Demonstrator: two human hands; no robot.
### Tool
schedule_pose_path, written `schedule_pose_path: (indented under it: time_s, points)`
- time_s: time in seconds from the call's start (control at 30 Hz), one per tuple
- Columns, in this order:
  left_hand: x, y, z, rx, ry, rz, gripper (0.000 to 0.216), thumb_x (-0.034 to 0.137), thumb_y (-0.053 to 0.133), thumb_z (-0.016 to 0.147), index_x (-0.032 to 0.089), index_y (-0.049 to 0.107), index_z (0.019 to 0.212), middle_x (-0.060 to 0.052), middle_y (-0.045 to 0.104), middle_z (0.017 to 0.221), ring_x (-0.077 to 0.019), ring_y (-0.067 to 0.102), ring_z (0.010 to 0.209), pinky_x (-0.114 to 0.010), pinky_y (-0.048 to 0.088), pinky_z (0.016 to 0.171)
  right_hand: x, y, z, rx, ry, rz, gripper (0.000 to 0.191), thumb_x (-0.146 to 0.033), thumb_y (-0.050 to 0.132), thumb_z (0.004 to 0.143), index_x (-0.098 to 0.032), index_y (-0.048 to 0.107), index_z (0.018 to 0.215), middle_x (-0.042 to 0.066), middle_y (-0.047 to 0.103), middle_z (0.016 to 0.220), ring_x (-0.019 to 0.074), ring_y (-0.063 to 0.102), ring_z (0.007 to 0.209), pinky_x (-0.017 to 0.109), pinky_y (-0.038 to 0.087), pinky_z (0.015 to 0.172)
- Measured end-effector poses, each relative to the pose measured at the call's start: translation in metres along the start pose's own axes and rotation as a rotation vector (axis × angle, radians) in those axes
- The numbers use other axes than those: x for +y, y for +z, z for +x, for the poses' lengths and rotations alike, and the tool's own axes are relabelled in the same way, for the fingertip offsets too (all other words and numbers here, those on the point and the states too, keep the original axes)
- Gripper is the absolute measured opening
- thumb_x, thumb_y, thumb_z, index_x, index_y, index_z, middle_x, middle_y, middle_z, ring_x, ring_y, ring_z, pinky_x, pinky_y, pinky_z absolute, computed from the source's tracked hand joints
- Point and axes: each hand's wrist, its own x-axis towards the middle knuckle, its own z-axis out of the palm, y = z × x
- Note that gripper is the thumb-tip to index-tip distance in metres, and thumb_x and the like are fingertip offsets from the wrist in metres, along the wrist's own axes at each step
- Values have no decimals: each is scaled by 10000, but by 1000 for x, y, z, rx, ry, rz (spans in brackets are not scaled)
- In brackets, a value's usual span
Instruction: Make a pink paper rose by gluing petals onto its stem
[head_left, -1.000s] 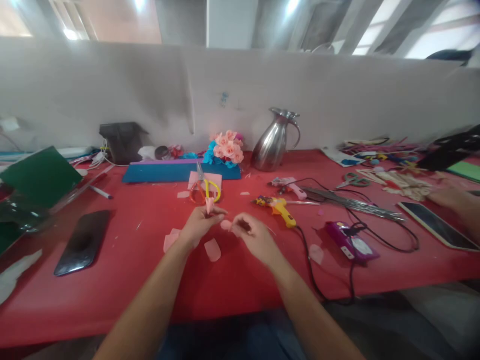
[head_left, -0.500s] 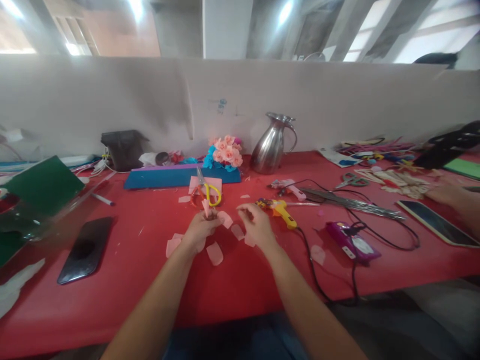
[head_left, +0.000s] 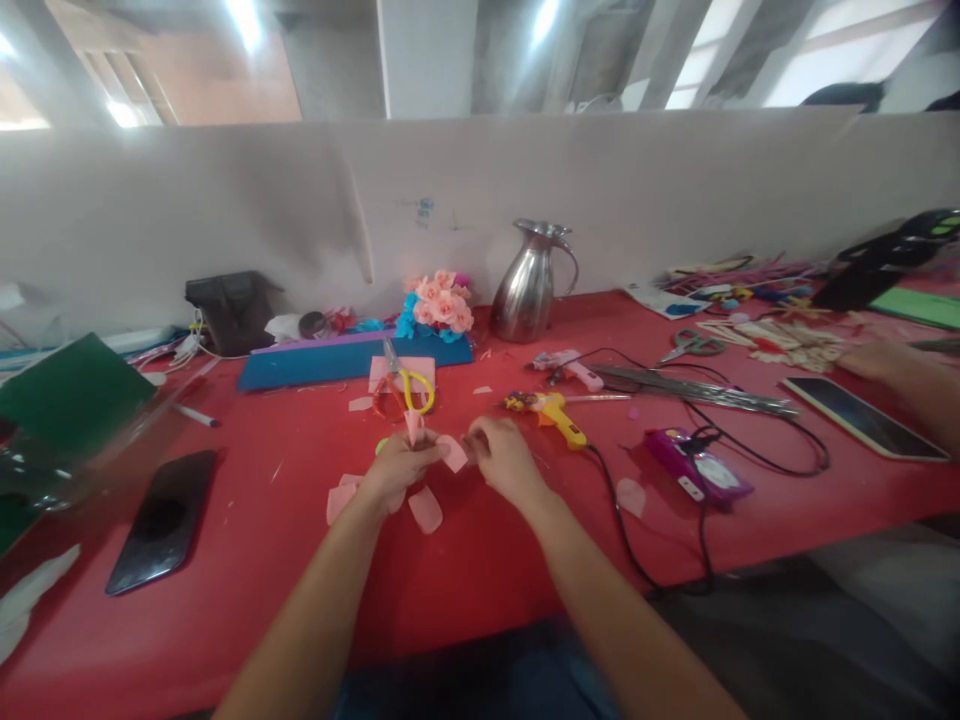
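My left hand [head_left: 401,468] pinches a small rolled piece of pink paper [head_left: 413,426] that stands up from its fingers. A pink paper petal [head_left: 453,454] juts out on the right side of the same hand. Close by, my right hand [head_left: 506,460] has its fingers drawn together at the petal's right edge; what lies between them is too small to make out. Another cut petal [head_left: 426,509] rests on the red table below my left hand, and more pink pieces [head_left: 340,500] lie partly behind my left wrist. Scissors [head_left: 405,383] with yellow and orange handles lie just beyond.
A yellow glue gun [head_left: 555,415] and a pink one [head_left: 568,368] lie right, their cords near a purple power box [head_left: 697,468]. A steel jug [head_left: 526,290] and paper flowers [head_left: 441,305] stand behind. A black phone [head_left: 161,520] lies left. Another person's hand [head_left: 874,360] is far right.
My right hand has moved left, towards my left hand, and its fingers have closed. The loose petals that lay between and under my hands no longer show there. The view has shifted slightly.
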Motion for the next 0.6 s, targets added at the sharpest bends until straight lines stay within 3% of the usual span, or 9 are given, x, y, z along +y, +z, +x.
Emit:
schedule_pose_path:
  time_s: [0.13,0.27,0.4,0.6]
  points:
    - [-2,-1,1,4,46,-2,331,318,736,579,160,582,826,69,453,537,-15,282,395,-190,165,410,2,3,2,10,89,352,120,-305,497,800,-197,545,781,-2,606,711,135,556,650,249,407,611]
    - [-6,-1,3,18,90,50,454,301,712,610,197,543,1018,82,461,526,-32,326,401,-183,203,421,0,6,0,-73,66,589,92,-249,503,778,-197,534,847,-1,618,776,119,580,678,242,438,638]
    - [-12,1,6,68,149,163,443,283,708,604,175,548,1003,48,544,556,-71,462,495,-187,315,495,-5,4,-2,-150,106,648,147,-244,448,811,-209,524,932,-11,624,743,109,566,604,237,435,588]
    - [-10,-2,11,124,201,214,363,262,678,625,163,581,960,25,568,577,-89,490,523,-199,336,515,-4,1,-3,-200,69,605,250,-197,524,760,-220,491,1007,-7,640,810,121,605,693,251,451,661]
